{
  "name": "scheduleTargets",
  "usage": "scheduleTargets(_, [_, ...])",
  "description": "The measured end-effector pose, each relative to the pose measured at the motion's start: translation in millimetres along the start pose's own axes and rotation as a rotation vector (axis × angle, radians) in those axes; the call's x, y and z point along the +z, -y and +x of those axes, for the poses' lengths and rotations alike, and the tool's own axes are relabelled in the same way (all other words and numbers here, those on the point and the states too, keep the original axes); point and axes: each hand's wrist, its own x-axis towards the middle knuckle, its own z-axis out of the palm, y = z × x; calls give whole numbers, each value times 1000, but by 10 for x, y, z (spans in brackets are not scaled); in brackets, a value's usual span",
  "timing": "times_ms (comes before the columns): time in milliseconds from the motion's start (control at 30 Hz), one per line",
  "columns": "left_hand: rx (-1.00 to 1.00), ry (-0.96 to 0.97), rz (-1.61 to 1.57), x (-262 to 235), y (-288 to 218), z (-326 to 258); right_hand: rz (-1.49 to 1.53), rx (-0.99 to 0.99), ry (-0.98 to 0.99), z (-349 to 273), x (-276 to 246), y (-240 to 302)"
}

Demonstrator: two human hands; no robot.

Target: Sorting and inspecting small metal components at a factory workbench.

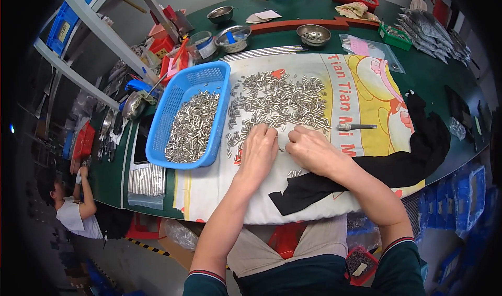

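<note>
A wide heap of small silvery metal pins (282,99) lies spread over a printed cloth (209,202). At the heap's near edge is my left hand (260,148), its fingers bent and pressed together; whatever they pinch is hidden. Just to its right, my right hand (312,149) has its fingertips curled in, and their content cannot be made out either. The two hands are close but apart. Several loose pins (294,173) rest on the cloth below my right hand. To the left stands a blue plastic basket (222,105) holding many more such pins.
A black cloth (303,191) lies under my right forearm. Right of the heap is a dark-handled tool (361,127). Metal bowls (314,36) and a green tray (395,37) stand farther back. Bagged rods (146,183) lie left. Two other people work at the far side and left.
</note>
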Motion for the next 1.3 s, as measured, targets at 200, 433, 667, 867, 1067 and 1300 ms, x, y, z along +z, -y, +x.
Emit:
scheduleTargets(200, [-3,-2,41,15,-25,10,-151,-3,37,7,-77,35])
scheduleTargets(433, [16,53,217,70,-88,23,-217,24,52,5,-97,120])
scheduleTargets(667, [4,69,210,46,-96,16,-166,71,64,-22,-87,107])
scheduleTargets(867, [-21,95,251,56,-113,18,-66,84,44,-44,-110,-17])
scheduleTargets(1067, [11,71,211,39,-57,-3,60,198,47,-28,-212,-46])
scheduleTargets(1300, [-10,73,227,47,-93,-7,125,154,-38,-36,-225,5])
